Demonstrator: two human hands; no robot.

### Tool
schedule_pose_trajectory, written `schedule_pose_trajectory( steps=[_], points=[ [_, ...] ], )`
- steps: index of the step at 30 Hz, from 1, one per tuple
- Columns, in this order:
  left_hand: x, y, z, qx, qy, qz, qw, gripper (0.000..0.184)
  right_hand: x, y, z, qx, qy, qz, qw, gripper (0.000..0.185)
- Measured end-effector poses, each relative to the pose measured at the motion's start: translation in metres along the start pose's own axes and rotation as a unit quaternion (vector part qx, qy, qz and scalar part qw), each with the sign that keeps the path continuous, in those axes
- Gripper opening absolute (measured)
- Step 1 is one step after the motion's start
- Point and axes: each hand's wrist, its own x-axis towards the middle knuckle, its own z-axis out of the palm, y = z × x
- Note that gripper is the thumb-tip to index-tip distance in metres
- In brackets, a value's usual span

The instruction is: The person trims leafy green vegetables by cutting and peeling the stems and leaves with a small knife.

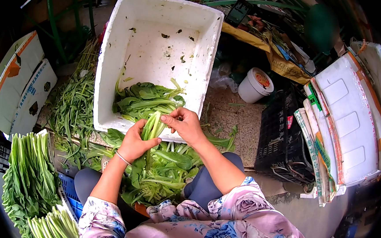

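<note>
My left hand (135,142) is closed around a small bunch of leafy greens (153,127), just over the near edge of a white foam box (160,59). The thumb and fingers of my right hand (185,124) pinch at the pale stem end of the same bunch. Inside the box, at its near end, lie more loose greens (147,97), with leaf scraps scattered on the box floor. Below my hands, between my knees, is a pile of loose leaves and stems (167,171).
Stacked greens (28,174) stand at the left over a blue crate (69,191). Leaves (74,105) lie heaped left of the box. To the right are a white bucket (251,88), a black crate (279,130) and foam lids (347,117).
</note>
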Motion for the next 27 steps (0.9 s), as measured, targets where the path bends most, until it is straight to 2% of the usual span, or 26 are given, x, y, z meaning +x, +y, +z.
schedule_pose_trajectory(
  steps=[5, 11, 17, 19, 26, 27],
  points=[
    [0.001, -0.004, -0.004, -0.04, -0.001, -0.057, 0.998, 0.048, 0.001, 0.001, 0.0, 0.006, -0.024, 0.007, 1.0, 0.032],
    [0.0, 0.007, -0.005, -0.089, 0.044, -0.089, 0.991, 0.035, -0.004, -0.014, 0.003, -0.011, -0.098, 0.001, 0.995, 0.036],
    [0.0, 0.009, -0.01, -0.112, 0.056, -0.096, 0.988, 0.033, -0.004, -0.008, 0.0, -0.042, -0.144, 0.02, 0.988, 0.052],
    [0.0, 0.009, -0.012, -0.109, 0.052, -0.094, 0.988, 0.033, -0.002, 0.005, 0.003, -0.045, -0.131, -0.049, 0.989, 0.051],
    [-0.004, 0.014, -0.024, -0.039, 0.029, -0.092, 0.995, 0.037, -0.003, -0.001, -0.001, -0.122, -0.143, -0.053, 0.981, 0.05],
    [-0.005, 0.015, -0.026, -0.039, 0.029, -0.092, 0.995, 0.037, -0.005, -0.008, -0.001, -0.103, -0.157, -0.001, 0.982, 0.048]
  ],
)
